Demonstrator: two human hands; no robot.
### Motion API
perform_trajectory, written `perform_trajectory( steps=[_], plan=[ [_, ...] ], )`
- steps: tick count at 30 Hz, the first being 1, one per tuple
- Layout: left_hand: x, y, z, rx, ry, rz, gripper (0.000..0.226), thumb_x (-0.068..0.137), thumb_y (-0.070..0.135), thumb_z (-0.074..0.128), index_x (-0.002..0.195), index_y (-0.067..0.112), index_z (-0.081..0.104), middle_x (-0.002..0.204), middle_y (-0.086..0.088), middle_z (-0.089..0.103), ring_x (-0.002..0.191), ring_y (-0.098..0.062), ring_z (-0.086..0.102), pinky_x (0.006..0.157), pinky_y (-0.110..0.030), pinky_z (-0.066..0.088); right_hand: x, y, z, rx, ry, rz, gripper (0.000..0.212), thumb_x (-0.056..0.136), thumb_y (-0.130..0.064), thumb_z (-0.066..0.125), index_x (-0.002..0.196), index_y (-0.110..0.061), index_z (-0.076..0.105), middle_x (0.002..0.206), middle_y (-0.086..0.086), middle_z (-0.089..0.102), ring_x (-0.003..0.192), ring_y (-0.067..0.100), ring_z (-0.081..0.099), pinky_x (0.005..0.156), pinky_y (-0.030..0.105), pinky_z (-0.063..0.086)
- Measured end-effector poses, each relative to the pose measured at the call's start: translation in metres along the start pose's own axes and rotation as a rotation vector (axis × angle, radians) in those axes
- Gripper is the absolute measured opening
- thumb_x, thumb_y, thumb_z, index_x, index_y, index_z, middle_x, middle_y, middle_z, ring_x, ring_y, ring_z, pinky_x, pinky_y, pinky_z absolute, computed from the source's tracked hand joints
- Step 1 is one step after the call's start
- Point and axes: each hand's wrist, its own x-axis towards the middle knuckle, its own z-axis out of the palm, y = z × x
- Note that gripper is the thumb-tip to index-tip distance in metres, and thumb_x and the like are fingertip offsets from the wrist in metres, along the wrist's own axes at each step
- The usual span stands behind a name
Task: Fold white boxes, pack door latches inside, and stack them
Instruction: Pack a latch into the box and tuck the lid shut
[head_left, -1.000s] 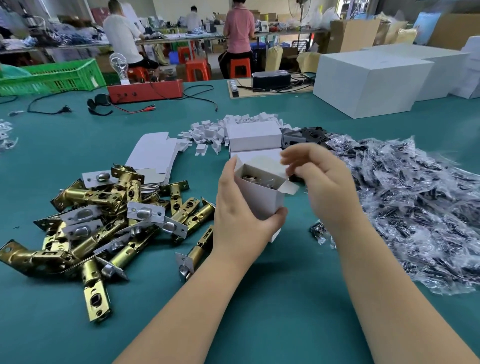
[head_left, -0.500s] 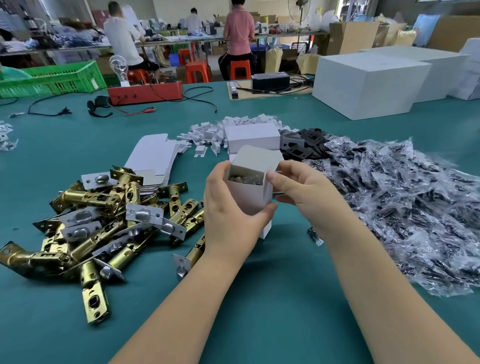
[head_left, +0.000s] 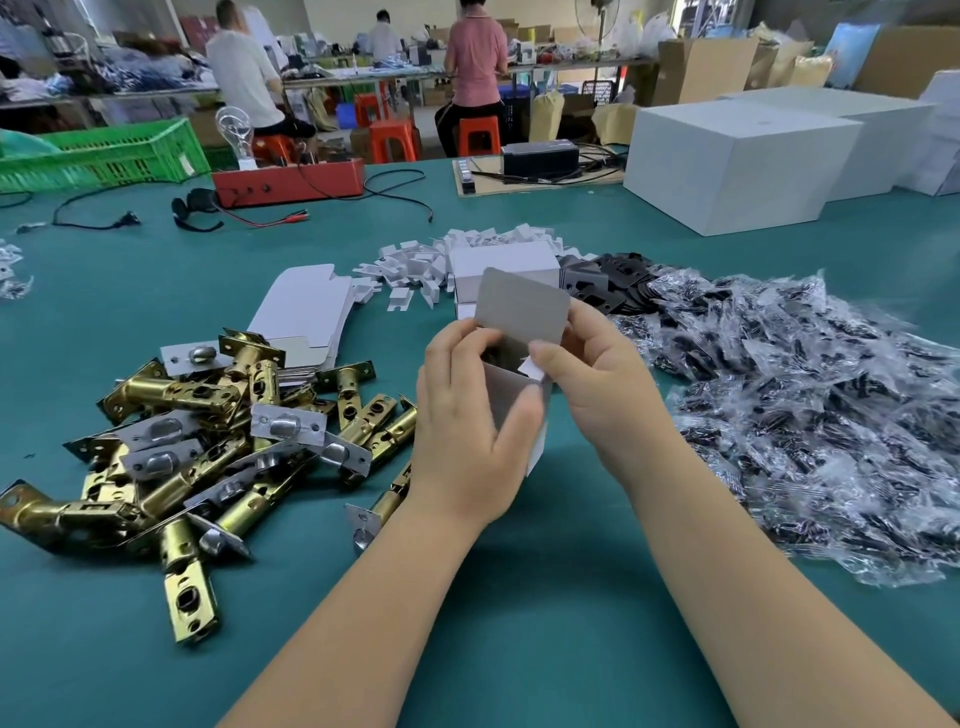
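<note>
White box (head_left: 511, 400) near centre, gripped by left hand (head_left: 467, 415) | right hand (head_left: 597, 384) pinching side flap | lid (head_left: 522, 306) now raised upright, side flaps tucking since a second ago | closing next; latches (head_left: 208, 431) piled left

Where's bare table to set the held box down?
Free: green table near the camera, between the forearms, and the far strip before the red box. Crowded: latch pile left, bagged parts right, flat cartons ahead.
</note>
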Motion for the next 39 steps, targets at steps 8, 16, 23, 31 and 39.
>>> perform_trajectory(
  steps=[8,16,23,31,39],
  plan=[
    [0.004,0.001,-0.012,-0.006,0.175,-0.059,0.033,0.083,0.008,0.058,0.114,0.019,0.058,0.105,0.014,0.059,0.091,0.005,0.052,0.079,-0.017,0.044,-0.002,-0.003,-0.003,0.016,-0.023,-0.099,0.043,0.085,0.012,0.046,0.09,-0.021,0.072,0.095,-0.005,0.07,0.095,0.006,0.063,0.084,0.02,0.047],
    [0.006,0.002,-0.014,-0.267,0.233,-0.271,0.054,0.084,0.013,0.068,0.123,0.033,0.037,0.114,0.018,0.049,0.085,0.009,0.057,0.066,-0.006,0.043,-0.009,-0.002,0.003,-0.259,-0.1,-0.209,0.017,0.085,-0.024,0.056,0.092,-0.019,0.071,0.106,-0.013,0.06,0.102,-0.004,0.055,0.085,0.012,0.041],
    [0.01,0.003,-0.011,-0.709,0.037,-0.583,0.031,0.082,0.045,0.052,0.111,0.044,0.062,0.132,0.013,0.059,0.129,-0.01,0.048,0.114,-0.039,0.033,-0.005,0.006,0.0,-0.309,-0.022,-0.25,0.014,0.089,-0.016,0.065,0.101,-0.023,0.065,0.106,-0.018,0.062,0.1,-0.006,0.057,0.088,0.013,0.042],
    [0.009,0.001,-0.006,-0.571,0.148,-0.393,0.015,0.099,0.032,0.05,0.101,0.039,0.063,0.082,0.029,0.061,0.074,0.013,0.053,0.069,-0.004,0.04,-0.007,0.004,0.006,-0.273,0.021,-0.303,0.019,0.09,-0.004,0.061,0.102,-0.018,0.064,0.096,-0.018,0.063,0.089,-0.015,0.057,0.077,0.003,0.039],
    [0.006,0.003,-0.005,-0.582,0.201,-0.262,0.021,0.096,0.018,0.046,0.091,0.03,0.062,0.082,0.028,0.062,0.08,0.01,0.053,0.073,-0.005,0.039,-0.01,-0.001,0.008,-0.163,0.005,-0.278,0.023,0.09,-0.007,0.062,0.093,-0.029,0.066,0.088,-0.019,0.066,0.083,-0.01,0.059,0.073,0.006,0.041]
  ],
)
